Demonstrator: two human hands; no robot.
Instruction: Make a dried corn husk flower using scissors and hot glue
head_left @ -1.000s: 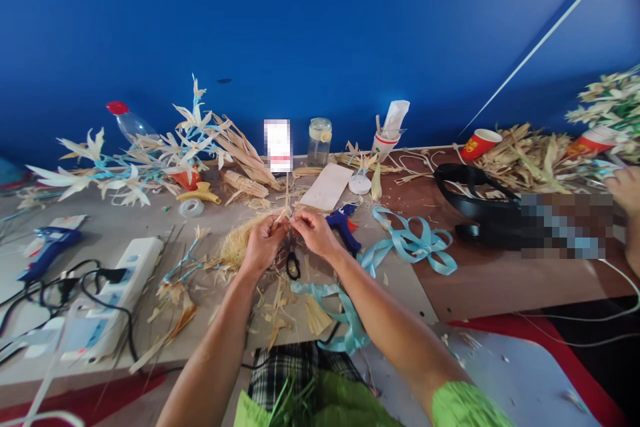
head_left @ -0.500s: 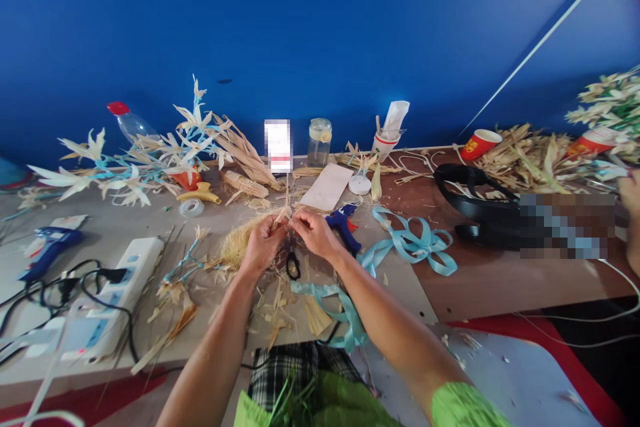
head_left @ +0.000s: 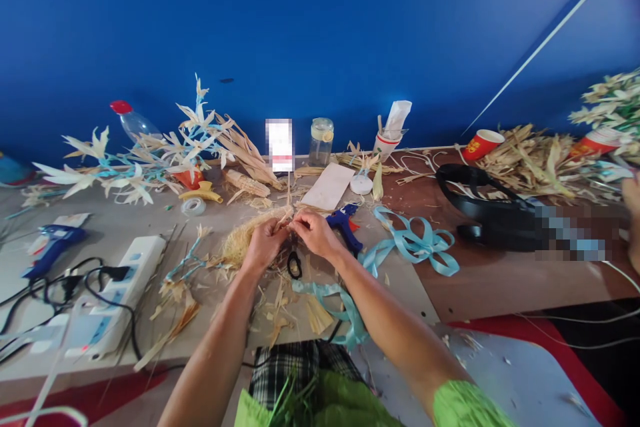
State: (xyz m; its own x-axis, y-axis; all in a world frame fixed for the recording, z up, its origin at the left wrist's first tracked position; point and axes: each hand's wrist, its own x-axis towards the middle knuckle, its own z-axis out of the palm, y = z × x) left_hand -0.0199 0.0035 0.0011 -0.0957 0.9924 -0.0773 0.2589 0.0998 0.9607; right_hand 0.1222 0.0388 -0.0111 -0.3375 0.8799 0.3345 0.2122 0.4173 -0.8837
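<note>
My left hand (head_left: 263, 245) and my right hand (head_left: 313, 232) meet over the middle of the table, fingers pinched together on a thin dried corn-husk strip (head_left: 289, 215) that stands up between them. A pale straw-like bundle (head_left: 241, 237) lies just left of my left hand. Black scissors (head_left: 294, 265) lie under my wrists, among husk scraps. A blue glue gun (head_left: 343, 224) rests right beside my right hand. Light blue ribbon (head_left: 411, 243) curls to the right and loops under my right forearm.
A white power strip (head_left: 123, 286) with black cords and a second blue glue gun (head_left: 49, 244) sit at left. Husk flowers (head_left: 131, 167), a jar (head_left: 321, 140), cups (head_left: 481, 144), a black bag (head_left: 487, 209) and a husk pile (head_left: 535, 160) line the back. Another person's hand (head_left: 633, 213) shows at the right edge.
Both hands stay pinched on the husk strip with only slight finger movement. The view has shifted a little.
</note>
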